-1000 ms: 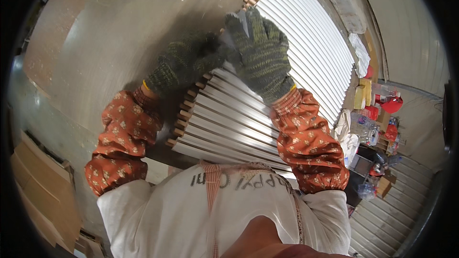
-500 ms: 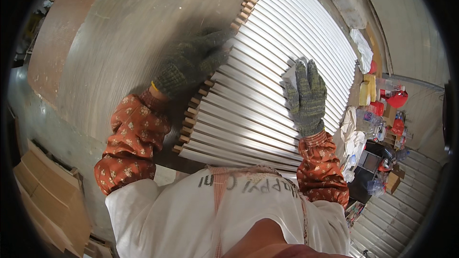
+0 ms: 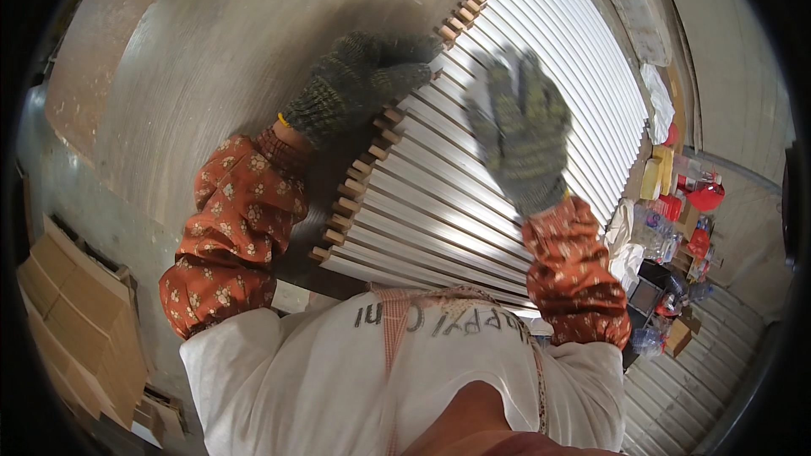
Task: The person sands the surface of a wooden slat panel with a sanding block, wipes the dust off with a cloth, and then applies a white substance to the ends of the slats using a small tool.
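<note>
Long white slats (image 3: pixel 439 194) lie side by side on the table, with short wooden pegs (image 3: pixel 345 204) sticking out of their left ends. My left hand (image 3: pixel 355 89), in a dark green knit glove, is at that left edge. Its thumb and fingers come together at the peg ends, and whatever is between them is hidden. Over the middle of the slats is my right hand (image 3: pixel 528 131), in a matching glove and slightly blurred. Its fingers are stretched out with the palm down; whether it touches the slats I cannot tell.
The brown tabletop (image 3: pixel 228 59) stretches left of the slats. Cardboard sheets (image 3: pixel 89 312) are stacked at the lower left. Along the right side are a clear plastic package (image 3: pixel 639 17), white cloth (image 3: pixel 623 241), plastic bottles (image 3: pixel 657 228) and a red container (image 3: pixel 704 196).
My right hand has moved up and left across the slats, and its fingers look lifted. My left hand has shifted slightly up and right along the peg ends. The whole view has shifted a little.
</note>
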`<state>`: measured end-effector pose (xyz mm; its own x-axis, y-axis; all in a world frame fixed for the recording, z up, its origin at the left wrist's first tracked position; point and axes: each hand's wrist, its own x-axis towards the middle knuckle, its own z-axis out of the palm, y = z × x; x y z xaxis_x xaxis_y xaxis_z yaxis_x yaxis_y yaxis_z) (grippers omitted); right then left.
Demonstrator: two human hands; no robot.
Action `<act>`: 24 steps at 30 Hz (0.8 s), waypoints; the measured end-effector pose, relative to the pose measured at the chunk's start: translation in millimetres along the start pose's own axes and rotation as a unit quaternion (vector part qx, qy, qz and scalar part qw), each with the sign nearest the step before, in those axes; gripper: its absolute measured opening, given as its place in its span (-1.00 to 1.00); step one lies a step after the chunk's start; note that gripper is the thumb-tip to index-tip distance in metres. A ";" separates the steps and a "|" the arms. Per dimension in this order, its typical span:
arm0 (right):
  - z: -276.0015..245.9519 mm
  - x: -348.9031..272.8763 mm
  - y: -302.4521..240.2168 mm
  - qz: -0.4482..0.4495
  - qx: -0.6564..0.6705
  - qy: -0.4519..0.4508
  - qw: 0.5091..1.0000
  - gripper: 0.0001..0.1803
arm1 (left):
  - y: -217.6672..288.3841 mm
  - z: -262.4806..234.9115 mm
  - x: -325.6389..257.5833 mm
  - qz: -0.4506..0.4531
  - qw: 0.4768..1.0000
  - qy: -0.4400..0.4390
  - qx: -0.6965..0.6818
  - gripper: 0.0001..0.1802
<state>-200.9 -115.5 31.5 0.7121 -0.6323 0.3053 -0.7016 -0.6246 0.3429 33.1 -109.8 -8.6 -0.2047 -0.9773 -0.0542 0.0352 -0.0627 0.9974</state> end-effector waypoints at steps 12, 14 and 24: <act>5.7 43.6 -15.5 0.087 0.185 0.100 0.974 -0.42 | -5.6 3.7 11.0 0.024 0.997 0.006 -0.079 -0.63; -10.4 35.4 -18.4 0.145 0.138 0.087 0.976 -0.40 | -2.9 7.8 11.4 0.056 0.998 -0.007 -0.009 -0.63; -19.6 -95.1 58.6 0.240 -0.041 -0.084 0.966 -0.72 | 8.8 25.7 10.8 0.085 0.979 0.045 0.180 -0.70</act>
<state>-309.3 -83.0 40.0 0.2861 -0.9100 0.3001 -0.9408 -0.2074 0.2682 6.0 -115.8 0.7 -0.1389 -0.9824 0.1252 -0.2895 0.1612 0.9435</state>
